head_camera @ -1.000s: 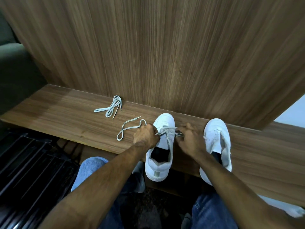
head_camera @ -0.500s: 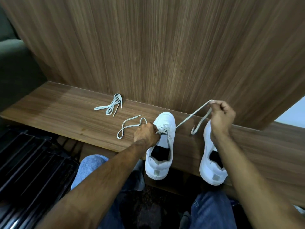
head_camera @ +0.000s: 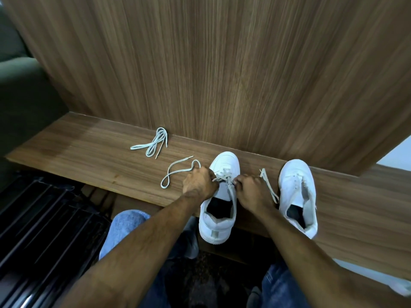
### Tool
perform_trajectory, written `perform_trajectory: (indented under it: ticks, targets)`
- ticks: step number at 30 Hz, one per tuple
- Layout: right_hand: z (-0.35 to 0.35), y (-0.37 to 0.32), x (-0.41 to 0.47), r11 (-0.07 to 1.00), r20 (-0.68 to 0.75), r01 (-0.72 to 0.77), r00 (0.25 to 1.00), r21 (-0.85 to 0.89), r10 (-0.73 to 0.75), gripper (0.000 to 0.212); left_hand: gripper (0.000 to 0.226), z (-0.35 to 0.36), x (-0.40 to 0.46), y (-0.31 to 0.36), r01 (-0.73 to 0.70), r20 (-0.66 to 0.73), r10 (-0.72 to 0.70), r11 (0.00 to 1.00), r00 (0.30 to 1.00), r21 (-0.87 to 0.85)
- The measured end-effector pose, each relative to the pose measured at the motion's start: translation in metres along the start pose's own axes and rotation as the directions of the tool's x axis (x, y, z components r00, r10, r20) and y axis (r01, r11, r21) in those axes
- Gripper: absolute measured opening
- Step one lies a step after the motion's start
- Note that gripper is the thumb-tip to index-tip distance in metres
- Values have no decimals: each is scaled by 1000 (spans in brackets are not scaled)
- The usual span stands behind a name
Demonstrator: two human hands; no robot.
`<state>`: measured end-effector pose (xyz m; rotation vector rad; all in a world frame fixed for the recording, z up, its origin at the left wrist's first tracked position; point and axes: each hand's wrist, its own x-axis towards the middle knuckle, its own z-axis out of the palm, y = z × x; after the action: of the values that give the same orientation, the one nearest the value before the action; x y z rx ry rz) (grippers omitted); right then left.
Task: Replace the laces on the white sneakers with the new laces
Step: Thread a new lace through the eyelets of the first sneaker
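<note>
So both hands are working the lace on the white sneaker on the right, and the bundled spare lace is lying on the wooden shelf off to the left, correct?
Not quite. The head view shows the left hand and right hand working the lace on the left white sneaker; the right white sneaker is untouched. The bundled spare lace does lie on the wooden shelf, off to the left.

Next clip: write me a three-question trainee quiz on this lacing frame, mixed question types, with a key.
1. True or false: both hands are at the left sneaker.
2. Which sneaker shows no lace through its eyelets? A) left sneaker B) right sneaker
3. Fill in: the bundled lace lies on the wooden ____.

Key
1. True: left hand and right hand pinch its lace.
2. B
3. shelf
</note>
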<state>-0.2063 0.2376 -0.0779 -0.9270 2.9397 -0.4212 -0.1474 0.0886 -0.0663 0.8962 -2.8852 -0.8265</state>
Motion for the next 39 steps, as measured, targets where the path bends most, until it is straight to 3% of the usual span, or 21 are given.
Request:
perform_trajectory:
  ticks: [4, 9, 13, 15, 17, 21, 25, 33, 35, 36, 37, 39]
  targets:
    - [-25, 14, -2, 992, 3, -129, 992, 4, 129, 15, 19, 0, 3, -4, -15, 23, 16, 1000, 1000, -27]
    - [-29, 22, -2, 993, -29, -44, 999, -109, 41, 15, 17, -1, 7, -6, -52, 73, 53, 999, 996, -11]
    - [-19, 19, -1, 996, 26, -82, 996, 22, 82, 23, 37, -9, 14, -20, -51, 260, 154, 930, 953, -365]
    - [-13, 20, -2, 996, 79, -59, 995, 64, 54, 27, 32, -11, 18, -26, -82, 306, 211, 919, 929, -386]
    - [-10, 19, -5, 996, 93, -18, 996, 82, 10, 26, 18, -9, 22, -29, -170, 320, 264, 941, 910, -294]
    - [-9, 21, -4, 1000, 53, -4, 999, -13, 4, 23, 11, -10, 22, -28, -300, 256, 294, 954, 921, -17]
    - [-21, 20, -5, 973, 46, 21, 999, -231, -11, 27, 15, -18, 21, -26, -375, 91, 366, 870, 926, 318]
    - [-33, 18, -4, 949, 140, 41, 990, -313, 4, 29, 17, -10, 28, -35, -296, 50, 298, 886, 953, 357]
    - [-34, 21, -4, 988, 150, -3, 988, -155, 26, 25, 21, -11, 27, -34, -247, 32, 250, 916, 968, 315]
    - [-35, 24, -3, 996, 174, -79, 982, 43, 70, 23, 20, -12, 25, -32, -236, 2, 244, 935, 970, 264]
    - [-41, 25, -4, 934, 225, -193, 966, 300, 127, 22, 17, -13, 22, -29, -243, -46, 257, 950, 965, 195]
    - [-58, 25, -7, 620, 263, -317, 948, 717, 181, 23, 11, -16, 12, -21, -341, -197, 341, 939, 919, 33]
